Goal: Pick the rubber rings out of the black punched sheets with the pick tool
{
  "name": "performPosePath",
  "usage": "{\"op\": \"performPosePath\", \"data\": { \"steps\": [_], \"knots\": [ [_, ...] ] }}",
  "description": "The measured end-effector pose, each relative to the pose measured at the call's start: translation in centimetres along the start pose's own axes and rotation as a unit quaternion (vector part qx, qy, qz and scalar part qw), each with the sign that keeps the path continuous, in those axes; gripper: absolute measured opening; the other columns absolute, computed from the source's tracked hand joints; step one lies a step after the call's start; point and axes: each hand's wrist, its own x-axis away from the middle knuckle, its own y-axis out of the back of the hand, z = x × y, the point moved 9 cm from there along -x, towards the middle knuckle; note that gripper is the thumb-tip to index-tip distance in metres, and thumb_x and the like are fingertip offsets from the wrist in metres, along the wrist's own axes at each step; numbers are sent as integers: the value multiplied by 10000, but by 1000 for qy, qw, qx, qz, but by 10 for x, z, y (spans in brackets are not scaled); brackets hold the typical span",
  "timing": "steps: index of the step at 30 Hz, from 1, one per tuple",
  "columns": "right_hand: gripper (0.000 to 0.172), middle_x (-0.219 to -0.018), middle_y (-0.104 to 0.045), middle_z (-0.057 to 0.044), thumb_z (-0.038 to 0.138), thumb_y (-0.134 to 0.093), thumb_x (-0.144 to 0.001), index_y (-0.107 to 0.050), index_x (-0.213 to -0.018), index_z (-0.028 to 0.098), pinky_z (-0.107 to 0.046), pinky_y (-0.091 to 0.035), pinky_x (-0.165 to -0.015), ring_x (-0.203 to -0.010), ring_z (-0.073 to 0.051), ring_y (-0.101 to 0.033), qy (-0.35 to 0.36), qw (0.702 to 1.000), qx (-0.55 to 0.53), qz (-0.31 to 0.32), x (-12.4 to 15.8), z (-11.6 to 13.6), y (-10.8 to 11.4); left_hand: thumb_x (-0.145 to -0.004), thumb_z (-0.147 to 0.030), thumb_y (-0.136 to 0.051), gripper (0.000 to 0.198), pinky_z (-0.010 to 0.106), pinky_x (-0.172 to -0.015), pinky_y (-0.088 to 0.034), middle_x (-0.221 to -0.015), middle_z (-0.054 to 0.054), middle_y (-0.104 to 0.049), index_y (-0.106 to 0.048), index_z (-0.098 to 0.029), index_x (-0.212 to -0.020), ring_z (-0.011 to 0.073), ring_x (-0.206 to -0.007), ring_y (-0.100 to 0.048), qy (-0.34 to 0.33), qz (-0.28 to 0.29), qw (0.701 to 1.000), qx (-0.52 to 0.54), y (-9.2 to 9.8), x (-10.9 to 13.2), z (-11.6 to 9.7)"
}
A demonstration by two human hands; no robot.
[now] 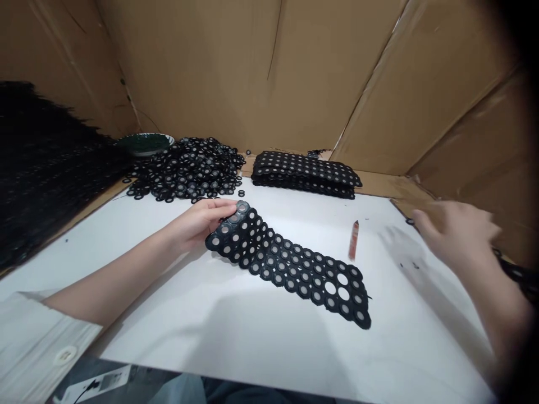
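My left hand (206, 221) pinches one end of a black rubber sheet of joined rings (295, 264) between thumb and fingers. That end is raised and bent, while the rest slants down to the right over the white table. Most rings have pale grey centres; a few near the right end show bright white holes. My right hand (458, 235), blurred, is lifted over the table's right side, apart from the sheet. Its thumb stands away from the fingers, and nothing shows in it. An orange-red pen-like tool with a dark pointed tip (353, 240) lies between the sheet and that hand.
A heap of loose black rings (193, 168) is at the back left, with a bowl (145, 144) behind it. Stacked ring sheets (305, 173) lie at the back. A large dark pile (42, 174) fills the far left. Cardboard walls (236, 73) enclose the white table (168, 331).
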Motion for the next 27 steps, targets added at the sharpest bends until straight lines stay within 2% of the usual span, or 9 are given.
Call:
{"op": "performPosePath", "data": {
  "steps": [2, 4, 5, 8, 10, 13, 17, 23, 27],
  "knots": [
    [304, -1129, -540, -154, 375, -495, -768, -554, -1016, 209, -481, -324, -865, -1103, -304, -439, 125, 984, -107, 64, 11, 84, -3, -665, -318, -665, 267, 235, -554, -475, -782, 50, -658, -641, -162, -881, 143, -649, -607, -9, 13, 1000, -4, -3, 1, 0],
    [417, -1268, -443, -95, 418, -506, -768, -463, -1149, 255, -458, -359, -879, -1129, -274, -433, 210, 932, -226, 192, 32, 160, -18, -666, -330, -665, 249, 226, -534, -466, -743, 32, -649, -628, -162, -846, 131, -619, -596, -23, 17, 1000, -5, -5, 2, -1],
    [481, -1285, -427, -77, 422, -541, -745, -429, -1187, 268, -462, -349, -903, -1137, -269, -428, 243, 903, -270, 231, 44, 193, -23, -666, -333, -665, 243, 223, -526, -461, -727, 27, -644, -620, -160, -831, 128, -606, -592, -29, 18, 999, -5, -6, 3, -1],
    [597, -1260, -453, -56, 419, -628, -672, -413, -1202, 247, -427, -333, -944, -1150, -242, -415, 301, 824, -377, 298, 70, 262, -36, -660, -329, -671, 229, 213, -509, -450, -680, 7, -630, -601, -159, -796, 117, -571, -581, -47, 24, 999, -3, -8, 4, -3],
    [511, -1129, -541, -48, 412, -640, -662, -484, -1102, 207, -376, -390, -886, -1033, -212, -497, 308, 777, -434, 337, 80, 288, -47, -654, -317, -677, 216, 204, -499, -445, -668, -7, -628, -590, -168, -783, 110, -554, -579, -55, 29, 998, -1, -10, 4, -3],
    [317, -922, -599, -25, 367, -613, -696, -549, -935, 169, -329, -438, -781, -863, -175, -549, 291, 737, -488, 365, 86, 302, -60, -645, -289, -688, 223, 198, -488, -441, -671, -8, -638, -579, -176, -804, 108, -541, -583, -53, 28, 998, 3, -11, 3, -1],
    [222, -903, -608, -15, 299, -588, -726, -571, -908, 173, -315, -428, -801, -884, -167, -548, 274, 700, -539, 380, 91, 303, -63, -636, -257, -694, 270, 209, -496, -447, -668, 2, -643, -574, -179, -866, 119, -545, -589, -27, 22, 999, 21, -12, 3, 5],
    [240, -933, -614, -24, 272, -585, -726, -571, -943, 172, -331, -428, -825, -909, -170, -554, 252, 682, -558, 401, 95, 297, -73, -630, -268, -694, 254, 208, -493, -428, -669, -1, -627, -569, -177, -832, 111, -533, -572, -11, 6, 1000, 14, -11, 2, 6],
    [242, -970, -613, -26, 209, -566, -727, -566, -967, 174, -332, -422, -853, -922, -161, -555, 240, 671, -573, 404, 95, 294, -81, -673, -380, -641, 250, 211, -493, -420, -674, 11, -619, -604, -167, -800, 111, -547, -559, -12, 10, 999, -45, -9, 1, 4]
  ]
}}
